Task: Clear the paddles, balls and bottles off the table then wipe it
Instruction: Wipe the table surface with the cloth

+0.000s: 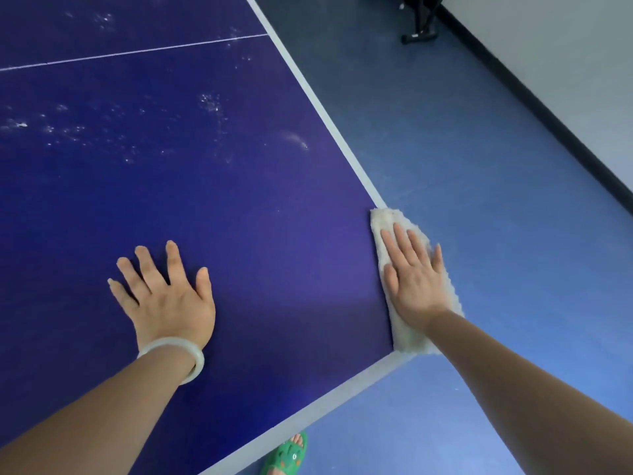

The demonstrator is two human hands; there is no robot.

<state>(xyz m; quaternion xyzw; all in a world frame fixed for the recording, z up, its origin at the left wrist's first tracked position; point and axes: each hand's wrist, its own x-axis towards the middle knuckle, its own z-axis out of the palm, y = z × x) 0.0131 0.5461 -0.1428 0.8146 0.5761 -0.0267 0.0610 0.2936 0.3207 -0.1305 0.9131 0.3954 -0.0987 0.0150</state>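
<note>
The dark blue ping-pong table [212, 207] fills the left and middle of the head view, with white edge lines and a thin white centre line. My right hand [412, 272] lies flat with straight fingers on a white cloth [383, 219], pressing it onto the table's right edge near the near corner. My left hand [168, 296], with a pale bangle on the wrist, rests flat on the table top with fingers spread and holds nothing. No paddles, balls or bottles show in this view.
Whitish smudges and specks [212, 104] dot the far part of the table top. Blue floor [479, 166] runs along the right, up to a black skirting and white wall. A black stand base [419, 34] sits at the top right. My green sandal [289, 455] shows below the table's near edge.
</note>
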